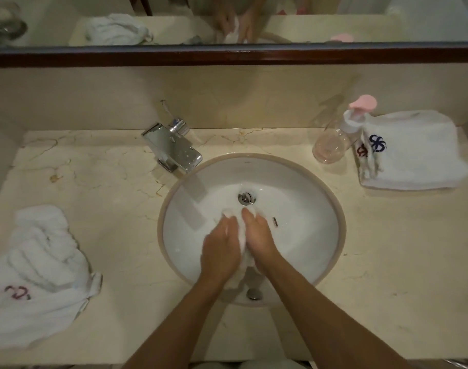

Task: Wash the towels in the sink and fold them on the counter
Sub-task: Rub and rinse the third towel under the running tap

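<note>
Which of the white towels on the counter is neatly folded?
The white towel with the dark blue emblem, right of the sink beside the clear soap bottle. The white towel with the red emblem on the left lies crumpled.

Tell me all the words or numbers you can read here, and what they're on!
No words or numbers can be read.
Folded towels: a dark blue swirl emblem and part of a red one, no letters.
Crumpled towel: a red emblem, blurred.
Sink: a small dark mark, too small to read.

Behind the basin you see a chrome faucet (pixel 174 147). To your right stands a clear soap dispenser (pixel 334 142) with a pink pump; a dark-framed mirror (pixel 227 55) runs above.
</note>
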### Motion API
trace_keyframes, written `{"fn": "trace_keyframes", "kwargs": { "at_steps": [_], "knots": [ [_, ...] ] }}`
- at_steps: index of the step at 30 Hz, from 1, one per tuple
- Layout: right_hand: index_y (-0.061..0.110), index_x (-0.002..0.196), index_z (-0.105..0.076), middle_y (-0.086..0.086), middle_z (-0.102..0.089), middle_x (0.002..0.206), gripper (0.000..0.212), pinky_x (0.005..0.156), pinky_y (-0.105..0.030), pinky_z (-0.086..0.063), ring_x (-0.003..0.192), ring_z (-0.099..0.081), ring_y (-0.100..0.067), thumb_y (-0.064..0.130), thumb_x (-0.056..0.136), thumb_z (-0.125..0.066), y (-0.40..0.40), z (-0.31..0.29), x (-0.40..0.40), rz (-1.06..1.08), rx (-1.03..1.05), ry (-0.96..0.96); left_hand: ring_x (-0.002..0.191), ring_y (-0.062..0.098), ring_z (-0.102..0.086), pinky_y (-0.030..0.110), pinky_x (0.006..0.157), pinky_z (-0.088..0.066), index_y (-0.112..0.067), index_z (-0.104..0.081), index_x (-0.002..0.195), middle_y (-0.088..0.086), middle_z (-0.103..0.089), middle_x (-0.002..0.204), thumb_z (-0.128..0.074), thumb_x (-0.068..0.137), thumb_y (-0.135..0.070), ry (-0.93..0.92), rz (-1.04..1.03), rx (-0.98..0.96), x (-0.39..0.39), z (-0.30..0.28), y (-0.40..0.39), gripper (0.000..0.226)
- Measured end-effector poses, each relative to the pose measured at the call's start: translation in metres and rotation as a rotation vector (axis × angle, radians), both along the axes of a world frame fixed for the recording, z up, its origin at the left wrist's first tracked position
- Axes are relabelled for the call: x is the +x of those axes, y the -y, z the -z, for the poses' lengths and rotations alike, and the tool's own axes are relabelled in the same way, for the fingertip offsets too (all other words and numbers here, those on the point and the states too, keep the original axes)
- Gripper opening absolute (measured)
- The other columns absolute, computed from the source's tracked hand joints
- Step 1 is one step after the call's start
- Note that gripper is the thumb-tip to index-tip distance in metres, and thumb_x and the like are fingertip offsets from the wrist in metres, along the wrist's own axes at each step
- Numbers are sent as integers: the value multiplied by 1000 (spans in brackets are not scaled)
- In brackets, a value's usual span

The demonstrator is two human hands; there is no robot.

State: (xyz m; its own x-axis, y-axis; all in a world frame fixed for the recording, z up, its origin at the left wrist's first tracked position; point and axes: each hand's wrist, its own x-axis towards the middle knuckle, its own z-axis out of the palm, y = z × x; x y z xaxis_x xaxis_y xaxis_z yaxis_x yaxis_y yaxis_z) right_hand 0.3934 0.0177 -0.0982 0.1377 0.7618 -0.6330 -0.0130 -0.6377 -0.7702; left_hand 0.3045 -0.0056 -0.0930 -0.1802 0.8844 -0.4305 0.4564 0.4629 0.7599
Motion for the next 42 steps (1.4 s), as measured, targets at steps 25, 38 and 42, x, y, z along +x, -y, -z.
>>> {"fn": "trace_keyframes", "kwargs": {
  "at_steps": [25, 38, 42],
  "knots": [
    [-3, 115, -70, -16, -76, 97, 36, 66, -39, -62, 84, -75, -29, 15, 105, -41, 41, -4, 50, 654, -219, -842, 78, 32, -63, 35, 72, -53, 0, -63, 94, 15, -61, 85, -56, 73, -21, 1037, -598, -619, -49, 20, 13, 31],
    [19, 66, -55, -3, -61, 72, 46, 76, -35, -45, 77, -58, -24, 42, 104, -41, -3, -1, -1, 112, -35, 150, 95, 21, -62, 36, 85, -50, -16, -58, 107, 1, -65, 99, -40, 103, -37, 96, -109, -80, 7, -8, 1, 28],
    [6, 106, -71, -14, -72, 109, 48, 98, -40, -47, 106, -63, -29, 38, 107, -36, 20, -2, -28, -29, 44, 214, 92, 24, -58, 33, 80, -42, -9, -55, 105, 3, -62, 96, -43, 104, -34, 6, -254, 54, -14, -5, -28, 27]
  ]
}}
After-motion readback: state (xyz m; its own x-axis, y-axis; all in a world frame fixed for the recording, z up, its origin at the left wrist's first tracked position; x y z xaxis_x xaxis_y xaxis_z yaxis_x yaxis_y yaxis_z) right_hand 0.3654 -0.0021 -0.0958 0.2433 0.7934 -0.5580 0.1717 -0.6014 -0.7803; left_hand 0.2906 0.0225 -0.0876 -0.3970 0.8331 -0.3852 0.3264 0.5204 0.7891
